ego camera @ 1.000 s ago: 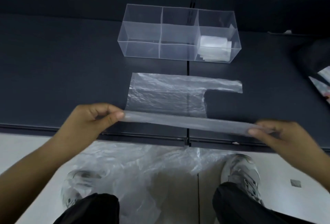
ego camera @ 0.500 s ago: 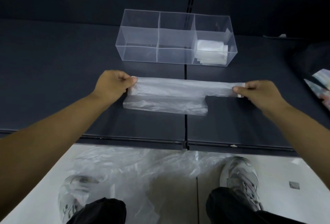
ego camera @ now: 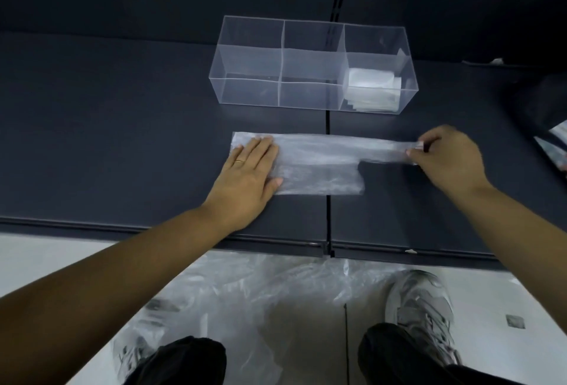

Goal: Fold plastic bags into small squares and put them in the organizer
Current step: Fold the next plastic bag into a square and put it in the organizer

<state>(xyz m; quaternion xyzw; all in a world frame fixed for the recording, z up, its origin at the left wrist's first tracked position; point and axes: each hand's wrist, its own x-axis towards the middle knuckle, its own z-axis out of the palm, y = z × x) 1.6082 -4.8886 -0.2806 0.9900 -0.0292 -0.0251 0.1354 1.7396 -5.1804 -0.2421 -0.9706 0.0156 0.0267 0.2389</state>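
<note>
A clear plastic bag (ego camera: 322, 163), folded lengthwise, lies flat on the dark table (ego camera: 122, 139). My left hand (ego camera: 248, 176) presses flat on the bag's left end with straight fingers. My right hand (ego camera: 445, 157) pinches the narrow handle end at the bag's right between thumb and fingers. Behind the bag stands a clear organizer (ego camera: 251, 56) with three compartments. Folded white bags (ego camera: 371, 86) sit in its right compartment; the other two hold nothing.
Loose clear plastic bags (ego camera: 245, 298) lie on the floor below the table's front edge, around my shoes (ego camera: 420, 308). A dark object with white packets (ego camera: 552, 139) sits at the far right of the table.
Both hands lifted the bag's near edge and folded it over to the far edge. My left hand then let go and flattened onto the bag's left end.
</note>
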